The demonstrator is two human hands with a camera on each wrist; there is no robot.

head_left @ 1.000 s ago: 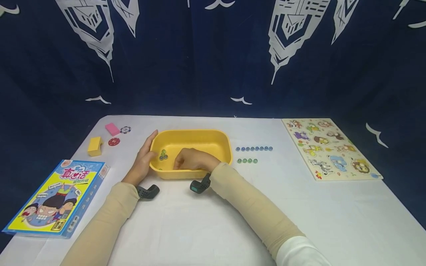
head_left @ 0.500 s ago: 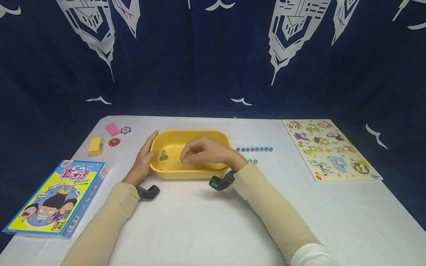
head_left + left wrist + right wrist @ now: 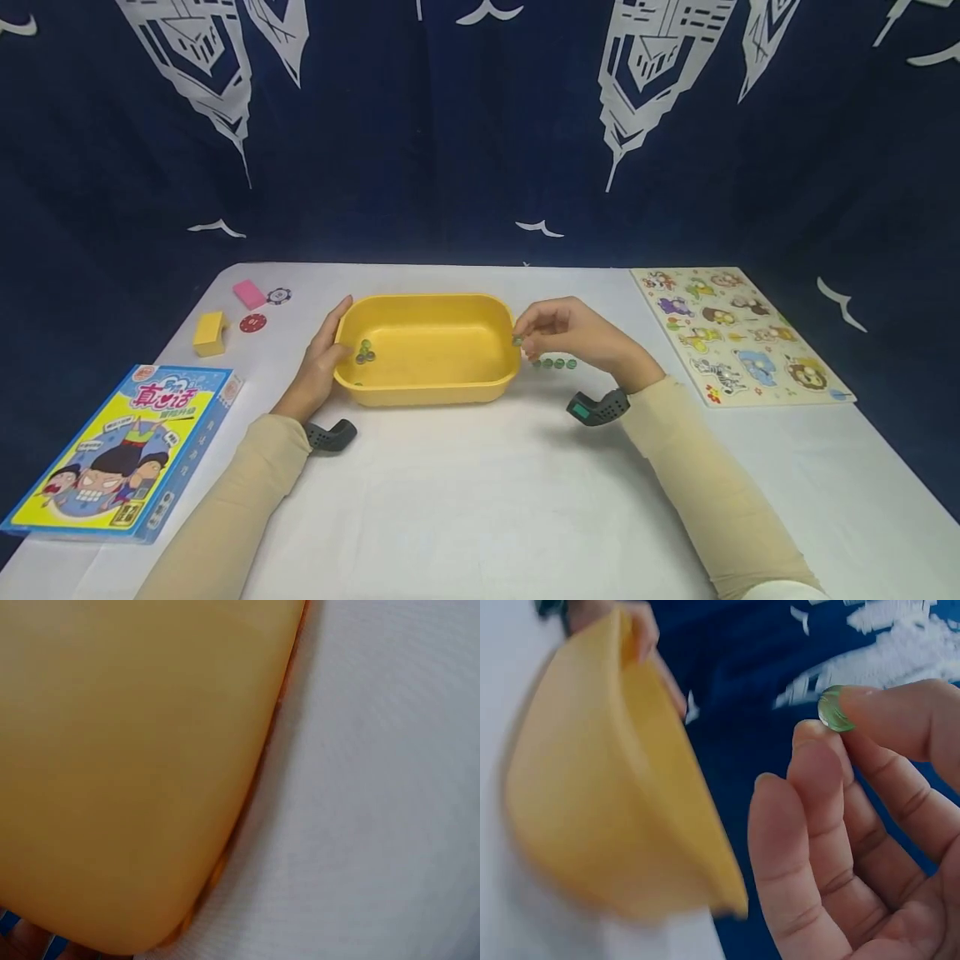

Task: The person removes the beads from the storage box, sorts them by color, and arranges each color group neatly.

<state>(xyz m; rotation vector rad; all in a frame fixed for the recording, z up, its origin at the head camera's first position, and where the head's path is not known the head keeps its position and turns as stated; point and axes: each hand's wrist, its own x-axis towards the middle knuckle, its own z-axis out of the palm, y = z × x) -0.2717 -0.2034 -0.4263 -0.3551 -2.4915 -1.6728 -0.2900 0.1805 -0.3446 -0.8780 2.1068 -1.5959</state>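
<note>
A yellow plastic basin [image 3: 427, 393] stands on the white table, with a small cluster of greenish marbles [image 3: 365, 353] at its left end. My left hand [image 3: 315, 375] grips the left end of the basin, the thumb over the rim. Just off the basin's right end, my right hand [image 3: 573, 333] pinches a green glass marble [image 3: 832, 710] between thumb and fingertips. Beneath that hand lies a short row of green marbles [image 3: 559, 363]. The row of blue marbles is hidden behind the right hand.
At the left lie a boxed game [image 3: 120, 450], a yellow block [image 3: 209, 334], a pink block [image 3: 249, 293], a red chip [image 3: 252, 322] and a white-and-dark chip [image 3: 279, 296]. An animal puzzle board [image 3: 738, 333] lies at the right. A dark blue curtain [image 3: 420, 167] hangs behind the table.
My right hand has come up out of the basin with a green marble and moved right, past the rim. The left hand stays on the basin.
</note>
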